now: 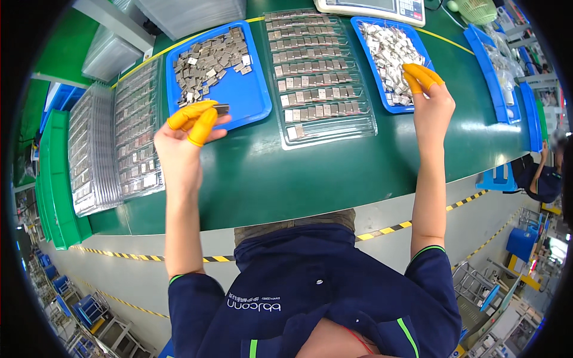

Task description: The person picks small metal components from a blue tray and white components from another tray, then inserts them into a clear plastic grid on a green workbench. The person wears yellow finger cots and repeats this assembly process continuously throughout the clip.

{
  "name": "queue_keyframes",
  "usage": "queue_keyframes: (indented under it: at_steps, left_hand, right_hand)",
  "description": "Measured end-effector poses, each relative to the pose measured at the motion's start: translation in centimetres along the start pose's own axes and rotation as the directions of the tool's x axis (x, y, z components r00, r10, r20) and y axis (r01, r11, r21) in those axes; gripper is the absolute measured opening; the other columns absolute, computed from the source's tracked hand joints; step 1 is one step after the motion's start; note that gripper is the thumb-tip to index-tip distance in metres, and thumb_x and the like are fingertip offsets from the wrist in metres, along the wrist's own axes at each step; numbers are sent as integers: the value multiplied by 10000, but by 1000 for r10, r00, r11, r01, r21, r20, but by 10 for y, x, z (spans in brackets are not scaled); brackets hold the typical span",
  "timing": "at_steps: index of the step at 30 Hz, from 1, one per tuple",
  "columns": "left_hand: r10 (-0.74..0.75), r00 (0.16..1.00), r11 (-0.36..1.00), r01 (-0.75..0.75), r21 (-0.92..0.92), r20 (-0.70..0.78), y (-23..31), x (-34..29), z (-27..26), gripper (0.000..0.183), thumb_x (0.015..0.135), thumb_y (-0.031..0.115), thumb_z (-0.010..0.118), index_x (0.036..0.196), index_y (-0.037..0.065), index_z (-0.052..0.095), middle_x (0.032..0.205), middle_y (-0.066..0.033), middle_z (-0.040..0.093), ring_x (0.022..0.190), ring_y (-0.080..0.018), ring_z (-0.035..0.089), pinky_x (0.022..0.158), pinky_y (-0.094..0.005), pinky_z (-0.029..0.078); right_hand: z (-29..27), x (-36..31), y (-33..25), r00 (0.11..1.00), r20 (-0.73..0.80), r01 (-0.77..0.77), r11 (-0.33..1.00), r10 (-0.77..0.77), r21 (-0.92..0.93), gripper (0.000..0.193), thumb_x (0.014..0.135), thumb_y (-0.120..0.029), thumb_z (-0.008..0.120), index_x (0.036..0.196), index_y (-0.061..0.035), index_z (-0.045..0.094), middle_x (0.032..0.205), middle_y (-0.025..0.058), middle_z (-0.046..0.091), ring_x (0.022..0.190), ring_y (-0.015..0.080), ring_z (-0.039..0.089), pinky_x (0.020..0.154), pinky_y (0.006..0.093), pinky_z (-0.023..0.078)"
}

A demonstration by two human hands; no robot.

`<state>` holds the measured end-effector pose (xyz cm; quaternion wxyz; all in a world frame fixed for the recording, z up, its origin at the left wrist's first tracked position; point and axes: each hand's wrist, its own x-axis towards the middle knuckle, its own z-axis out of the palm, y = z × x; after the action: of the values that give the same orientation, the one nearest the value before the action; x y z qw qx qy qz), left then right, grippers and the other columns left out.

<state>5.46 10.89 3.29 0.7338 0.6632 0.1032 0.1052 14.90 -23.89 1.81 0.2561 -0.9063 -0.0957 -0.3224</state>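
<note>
Yellow finger cots cover some fingertips of both hands. My left hand (186,126) pinches a small flat grey metal piece (221,109) beside the near left edge of a blue tray (248,101), where many similar metal pieces (209,62) lie heaped. Over on the right, my right hand (431,98) has its fingertips drawn together above another blue tray (399,109) heaped with small white parts (391,53); what they hold, if anything, is too small to make out. Between the trays, a clear plastic blister tray (328,134) carries rows of grey pieces, its nearest row showing one piece at the left.
Stacked filled blister trays (95,149) stand at the left, beside a green bin (57,179). A white scale (376,7) sits at the back. Blue bins (492,74) with plastic bags line the right. Another person (543,176) is at far right.
</note>
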Motion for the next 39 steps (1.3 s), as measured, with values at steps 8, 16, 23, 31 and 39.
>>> queue_keyframes:
  at_steps: [8,16,23,31,39]
  left_hand:
    - [-64,993,936,95,-338,102,-29,-46,68,302,793,-7,675,1073,-78,586,910,-161,655,768,-216,662,724,-299,559]
    - [-94,993,900,116,-421,74,-37,-53,68,285,787,-23,678,1057,-85,609,952,-153,658,812,-210,664,750,-300,554]
    - [-91,992,929,118,-352,90,-35,-58,68,256,774,-32,686,1016,-91,627,924,-154,665,796,-219,668,744,-305,558]
    - [-145,939,891,261,-372,312,-34,-61,58,230,776,-42,681,993,-101,636,886,-157,671,752,-205,666,711,-283,552]
    - [-183,940,921,267,-285,289,-35,-66,69,210,785,-71,658,991,-103,636,872,-159,673,743,-196,665,705,-279,551]
  right_hand:
    - [-5,-46,-122,816,562,-568,360,133,740,276,764,33,698,1034,39,642,971,92,667,876,141,636,800,263,517]
    - [-1,-62,-126,804,575,-593,280,153,755,224,782,53,674,1005,54,654,968,117,664,848,172,646,789,288,524]
    - [2,-65,-117,901,432,-319,623,-34,714,219,754,-9,712,972,1,689,935,67,682,821,125,642,763,252,516]
    - [-7,-55,-108,428,902,-900,67,-51,430,241,678,21,750,906,36,673,898,100,655,829,154,624,752,263,508]
    - [0,-71,-98,483,875,-871,91,-5,482,168,733,22,722,894,33,673,882,84,676,814,134,639,760,255,516]
